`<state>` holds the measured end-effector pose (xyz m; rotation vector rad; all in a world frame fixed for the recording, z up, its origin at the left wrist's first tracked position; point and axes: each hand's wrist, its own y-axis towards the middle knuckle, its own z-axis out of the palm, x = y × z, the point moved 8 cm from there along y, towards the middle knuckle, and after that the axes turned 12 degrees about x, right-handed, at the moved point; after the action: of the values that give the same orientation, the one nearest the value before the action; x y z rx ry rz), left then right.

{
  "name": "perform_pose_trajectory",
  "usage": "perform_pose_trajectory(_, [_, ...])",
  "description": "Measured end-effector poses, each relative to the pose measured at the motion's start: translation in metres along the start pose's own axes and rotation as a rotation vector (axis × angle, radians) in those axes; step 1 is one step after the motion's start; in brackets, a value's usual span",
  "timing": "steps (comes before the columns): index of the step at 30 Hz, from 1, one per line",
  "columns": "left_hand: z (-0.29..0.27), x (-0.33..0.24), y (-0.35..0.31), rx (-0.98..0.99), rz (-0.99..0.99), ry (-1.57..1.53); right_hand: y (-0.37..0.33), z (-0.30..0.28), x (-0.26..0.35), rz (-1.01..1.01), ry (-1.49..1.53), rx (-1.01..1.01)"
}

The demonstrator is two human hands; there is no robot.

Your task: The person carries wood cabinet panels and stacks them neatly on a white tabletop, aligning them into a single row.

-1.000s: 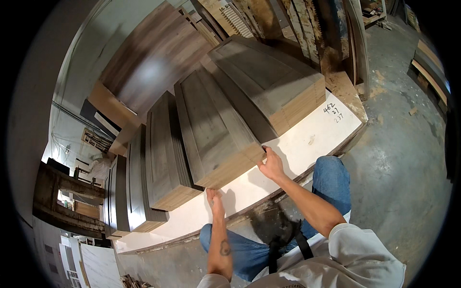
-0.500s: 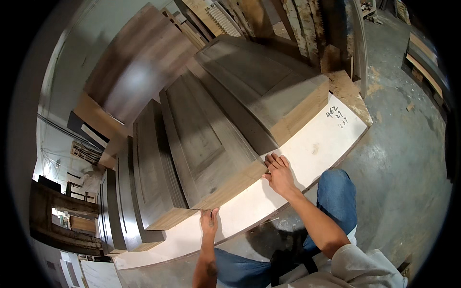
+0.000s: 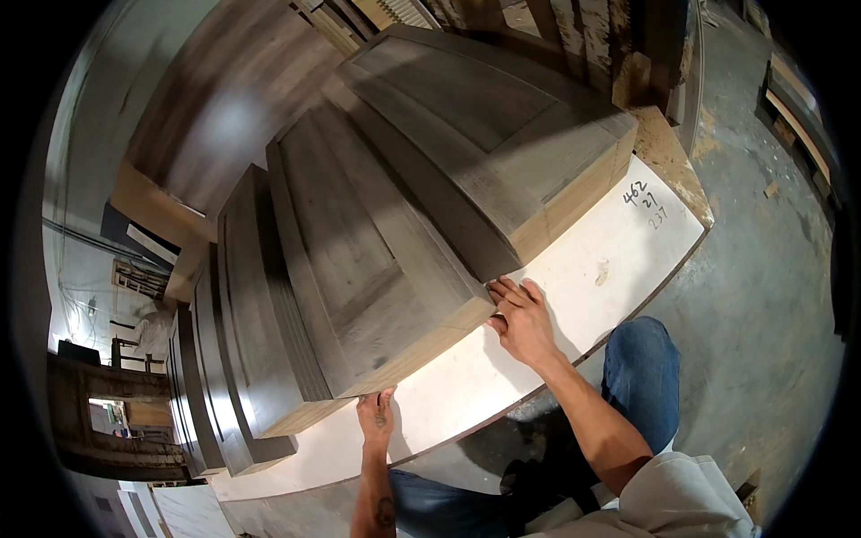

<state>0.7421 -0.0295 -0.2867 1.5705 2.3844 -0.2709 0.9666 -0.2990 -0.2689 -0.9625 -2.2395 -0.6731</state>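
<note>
Grey-brown panelled cabinet doors lie in several neat stacks side by side, pale wood showing along their near ends. My left hand [image 3: 376, 418] is at the near left corner of the middle door stack [image 3: 363, 260], its fingers closed against the bottom of the end and partly hidden. At that stack's near right corner, my right hand [image 3: 524, 318] has its fingers bent around the edge, with the thumb lower on the end face. Beneath the stacks runs a white board [image 3: 574, 278], which extends out toward me.
To the right of the middle stack stands another door stack [image 3: 502, 134]; a third stack [image 3: 260, 314] is close on its left. A large wood-grain panel [image 3: 224, 108] leans behind. Concrete floor [image 3: 753, 296] lies to the right, with stacked boards [image 3: 794, 121] at its far side.
The view has shifted, so the stacks appear farther left and higher. Both hands keep to the same corners of the middle stack.
</note>
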Motion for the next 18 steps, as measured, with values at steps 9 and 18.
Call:
perform_pose_trajectory(9, [-0.001, -0.001, 0.013, -0.008, -0.004, -0.056, 0.012, 0.004, -0.008, 0.011, -0.020, -0.057])
perform_pose_trajectory(18, [0.003, 0.004, 0.021, -0.010, -0.030, -0.095, 0.015, 0.001, -0.011, 0.046, -0.004, -0.125])
